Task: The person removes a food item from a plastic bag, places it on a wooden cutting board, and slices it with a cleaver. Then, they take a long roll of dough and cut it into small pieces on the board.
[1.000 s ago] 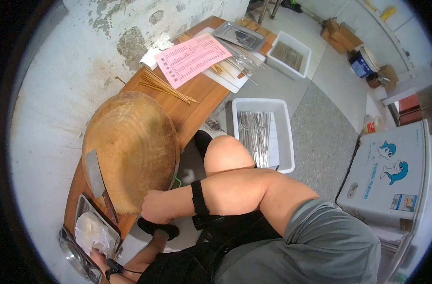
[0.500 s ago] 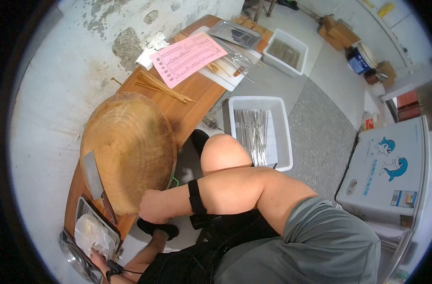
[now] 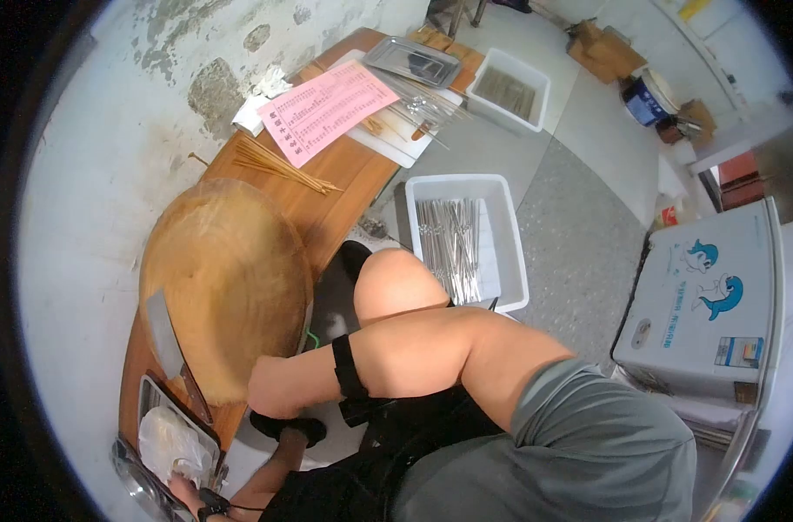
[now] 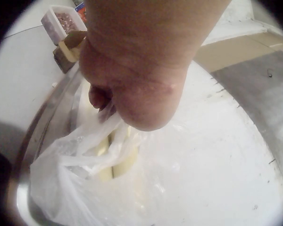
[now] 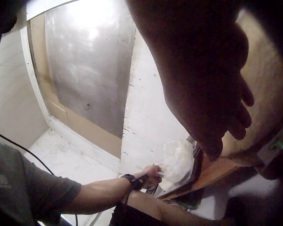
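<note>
At the lower left of the head view, my left hand grips the edge of a clear plastic bag lying on a metal tray. Pale yellow pieces show through the bag in the left wrist view, below the curled fingers of that hand. My right hand is at the near edge of a round wooden block; its fingers hang loosely curled and hold nothing in the right wrist view. A cleaver lies on the block's left side, its handle towards me.
Beyond the block, thin wooden sticks and a pink printed sheet lie on the wooden table. A white bin with metal skewers stands on the floor. A white appliance is at right.
The head view has shifted, so the table and bins sit a little further left in it. My left hand stays at the bag and my right hand beside the block.
</note>
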A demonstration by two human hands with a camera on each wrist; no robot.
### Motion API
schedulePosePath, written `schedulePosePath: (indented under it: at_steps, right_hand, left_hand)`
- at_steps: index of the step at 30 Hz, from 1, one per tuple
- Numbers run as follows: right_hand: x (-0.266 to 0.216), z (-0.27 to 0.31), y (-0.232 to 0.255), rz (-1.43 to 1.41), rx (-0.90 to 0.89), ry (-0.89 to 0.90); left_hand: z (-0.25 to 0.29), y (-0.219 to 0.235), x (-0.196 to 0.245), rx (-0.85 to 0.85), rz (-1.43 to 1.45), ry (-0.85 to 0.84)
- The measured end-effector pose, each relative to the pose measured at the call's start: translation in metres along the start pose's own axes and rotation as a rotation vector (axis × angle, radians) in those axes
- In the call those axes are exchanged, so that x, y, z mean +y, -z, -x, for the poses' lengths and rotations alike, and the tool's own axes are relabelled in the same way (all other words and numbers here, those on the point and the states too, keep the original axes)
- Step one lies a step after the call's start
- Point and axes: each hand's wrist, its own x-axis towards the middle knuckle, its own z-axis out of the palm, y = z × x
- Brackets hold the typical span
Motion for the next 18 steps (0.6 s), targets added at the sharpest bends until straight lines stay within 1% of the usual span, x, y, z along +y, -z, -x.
schedulePosePath:
  at_steps: [2,5,6,8,9,11,12,14,15,16,17,18]
  right_hand:
    - [0.0,0.001,0.002,0.007,-0.007,0.004]
    - [0.0,0.0,0.0,0.016,-0.019,0.019]
    - [0.0,0.0,-0.001,0.019,-0.024,0.017]
    - [-0.002,0.001,0.002,0.019,-0.03,0.025]
    - [-0.001,0.002,0.004,0.024,-0.036,0.02]
    - [-0.001,0.003,0.005,0.008,-0.036,0.02]
    - [-0.001,0.003,0.005,-0.002,-0.036,0.013]
    - [-0.002,0.006,0.007,-0.005,-0.026,0.008]
    - [-0.003,0.007,0.007,-0.003,-0.016,0.002]
    - [-0.002,0.006,0.007,-0.003,-0.017,0.003]
    - [-0.002,0.004,0.005,-0.005,-0.018,0.006]
    - [-0.001,0.002,0.004,-0.005,-0.018,0.008]
  left_hand:
    - [-0.009,0.002,-0.005,-0.056,-0.04,-0.029]
    - [-0.004,0.018,-0.007,-0.119,-0.108,-0.066]
    - [-0.003,0.022,-0.009,-0.11,-0.112,-0.062]
    - [0.018,0.013,0.015,-0.144,-0.211,-0.001]
    - [0.023,0.011,0.02,-0.138,-0.212,0.002]
    - [0.026,0.013,0.028,-0.045,-0.754,-0.18]
    - [0.043,0.005,0.039,0.001,-0.443,-0.136]
    - [0.088,-0.01,0.086,-0.008,-0.487,-0.154]
    - [0.097,-0.012,0.095,-0.016,-0.526,-0.172]
    - [0.088,-0.009,0.086,-0.016,-0.526,-0.171]
    - [0.072,-0.004,0.071,-0.027,-0.436,-0.142]
    - [0.071,-0.004,0.07,-0.038,-0.345,-0.114]
